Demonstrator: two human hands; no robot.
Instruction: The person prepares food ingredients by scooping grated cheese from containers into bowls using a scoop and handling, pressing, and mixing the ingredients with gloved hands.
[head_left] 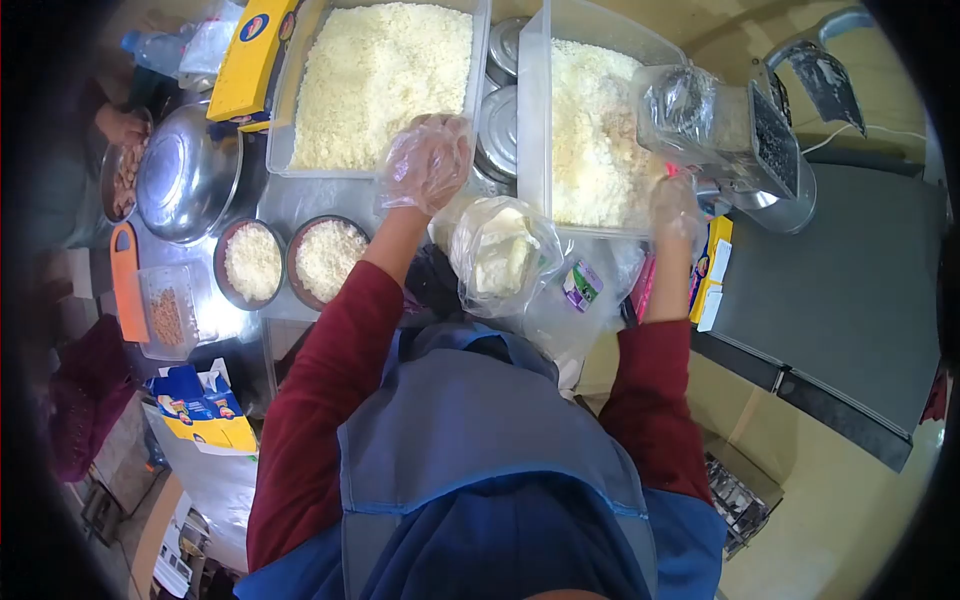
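White crumbs (385, 75): held in the left tub (481, 60) and right tub (535, 120), top centre of the frame; probably soft, light, easily crushed, best lifted by cupped fingers.
Long axes of tubs: seemingly pointed up the frame.
Left hand (428, 165): gloved, held at the left tub's lower right corner; grip loosely curled, contents hidden.
Right hand (676, 205): placed just below the machine (700, 115); grip cannot be told.
Two bowls (219, 265): crumb-filled, set left of centre.
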